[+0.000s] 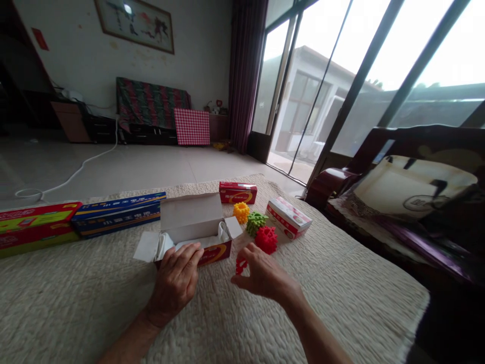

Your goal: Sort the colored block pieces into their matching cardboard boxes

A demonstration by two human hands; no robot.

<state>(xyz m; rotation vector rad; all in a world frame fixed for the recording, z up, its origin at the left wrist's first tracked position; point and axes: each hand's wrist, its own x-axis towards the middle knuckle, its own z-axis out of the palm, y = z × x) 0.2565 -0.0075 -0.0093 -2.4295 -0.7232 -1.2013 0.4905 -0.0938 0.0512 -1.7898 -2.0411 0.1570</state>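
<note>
In front of me stands an open cardboard box [215, 254], red outside and white inside, its lid raised and side flaps spread. White plastic lining shows inside. My left hand [177, 275] is closed over the box's front edge near its left end; the thumb is hidden. Just right of the box, my right hand [261, 275] pinches a small red plastic piece [241, 266], partly covered by the fingers. Beyond that hand, a spiky red ball-shaped toy [266, 239], a green one [256, 222] and a yellow one [241, 212] form a row.
A closed red box [238, 193] sits behind the toys, with a white and red box [289, 217] to their right. A long blue box [119, 215] and a red and green box [38, 227] line the left. All rest on a quilted cover [341, 283].
</note>
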